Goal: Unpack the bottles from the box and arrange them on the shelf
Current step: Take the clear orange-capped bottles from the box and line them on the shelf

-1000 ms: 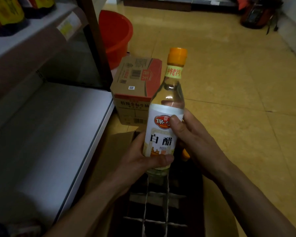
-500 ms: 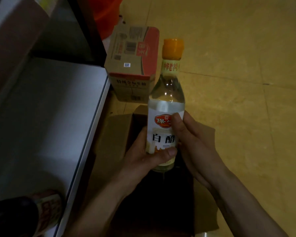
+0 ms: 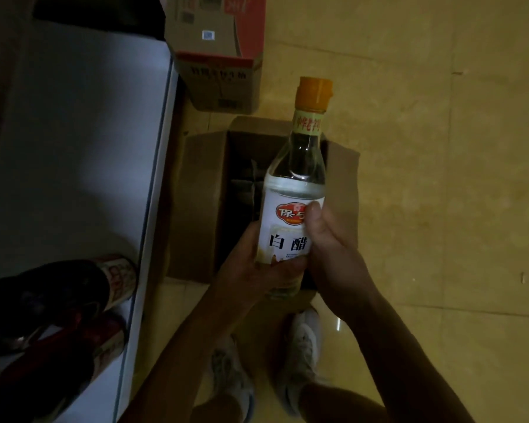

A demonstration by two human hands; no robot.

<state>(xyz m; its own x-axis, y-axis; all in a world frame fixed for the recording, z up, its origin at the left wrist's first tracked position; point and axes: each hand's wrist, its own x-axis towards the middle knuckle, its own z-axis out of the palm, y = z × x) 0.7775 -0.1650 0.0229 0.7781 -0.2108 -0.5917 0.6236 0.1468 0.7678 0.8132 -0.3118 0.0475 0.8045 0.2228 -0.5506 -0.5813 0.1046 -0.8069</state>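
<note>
My left hand (image 3: 251, 270) and right hand (image 3: 333, 254) gripped the bottle (image 3: 290, 215) above the box (image 3: 202, 209); next, I judged, it needed placing on the shelf (image 3: 74, 148) at nine o'clock.

The clear bottle (image 3: 300, 169) is gleaming glossy beneath an orange plastic cap (image 3: 314, 91); the open box (image 3: 202, 209) is showing matt brown cardboard; the tiled floor (image 3: 440, 209) is shining.
</note>
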